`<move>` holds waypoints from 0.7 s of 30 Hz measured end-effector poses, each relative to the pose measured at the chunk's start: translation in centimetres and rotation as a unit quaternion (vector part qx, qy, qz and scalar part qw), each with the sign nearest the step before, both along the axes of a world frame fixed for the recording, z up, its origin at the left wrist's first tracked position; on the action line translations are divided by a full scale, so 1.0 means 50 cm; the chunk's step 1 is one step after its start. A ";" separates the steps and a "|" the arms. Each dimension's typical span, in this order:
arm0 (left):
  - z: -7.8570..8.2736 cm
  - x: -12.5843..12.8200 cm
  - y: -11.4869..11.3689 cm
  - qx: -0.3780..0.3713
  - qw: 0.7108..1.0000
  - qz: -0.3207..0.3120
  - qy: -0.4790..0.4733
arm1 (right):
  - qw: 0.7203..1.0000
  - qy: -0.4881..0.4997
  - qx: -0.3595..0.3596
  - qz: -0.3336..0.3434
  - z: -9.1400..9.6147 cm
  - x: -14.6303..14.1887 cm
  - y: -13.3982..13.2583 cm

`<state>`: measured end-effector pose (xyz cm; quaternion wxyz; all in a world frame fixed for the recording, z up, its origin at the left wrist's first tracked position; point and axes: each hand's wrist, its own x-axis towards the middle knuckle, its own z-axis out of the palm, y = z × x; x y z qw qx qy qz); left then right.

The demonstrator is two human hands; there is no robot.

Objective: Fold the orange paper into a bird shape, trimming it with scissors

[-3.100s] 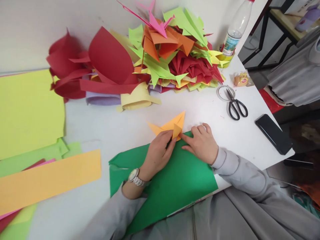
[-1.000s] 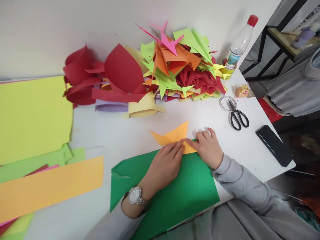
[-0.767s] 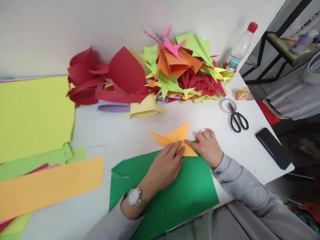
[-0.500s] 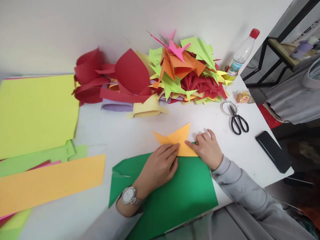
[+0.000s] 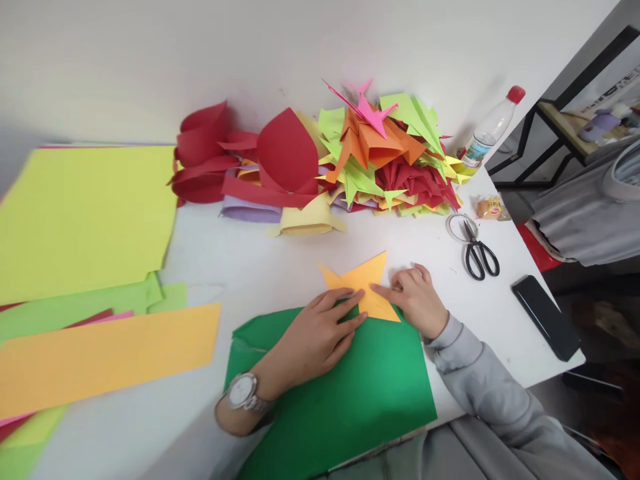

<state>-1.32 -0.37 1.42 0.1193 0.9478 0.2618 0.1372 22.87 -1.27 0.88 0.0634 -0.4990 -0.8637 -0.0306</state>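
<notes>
A folded orange paper shape (image 5: 364, 283) with pointed flaps lies flat at the top edge of a green sheet (image 5: 350, 393) on the white table (image 5: 250, 260). My left hand (image 5: 313, 337), a watch on its wrist, lies on the green sheet with fingers stretched flat, their tips pressing the orange shape's lower left edge. My right hand (image 5: 417, 300) rests to the right of the shape with fingers curled, its forefinger pressing the paper's right side.
A heap of folded coloured paper figures (image 5: 380, 153) and red curled offcuts (image 5: 240, 160) lines the wall. Yellow-green sheets (image 5: 80, 213) and an orange strip (image 5: 105, 353) lie left. Black scissors (image 5: 477, 243), a tape roll (image 5: 457, 227), a bottle (image 5: 487, 130) and a black phone (image 5: 545, 317) sit right.
A raised flap of the orange shape has been pressed down flat. My left fingers slid along its lower edge. The view has shifted, so everything sits further right.
</notes>
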 end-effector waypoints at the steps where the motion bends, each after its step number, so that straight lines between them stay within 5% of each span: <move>1: -0.001 0.001 0.001 0.000 1.000 0.001 -0.005 | 1.000 -0.006 0.003 0.004 0.000 -0.004 0.001; 12: -0.018 0.011 -0.006 0.046 0.998 0.028 -0.021 | 0.999 0.009 0.032 0.031 -0.005 0.033 -0.026; 17: -0.019 0.016 -0.007 0.070 0.997 0.033 -0.027 | 0.999 0.038 -0.003 0.031 0.020 -0.029 -0.065; 21: -0.024 0.016 -0.005 0.079 0.996 0.032 -0.033 | 1.000 0.003 -0.011 -0.004 -0.003 -0.074 -0.098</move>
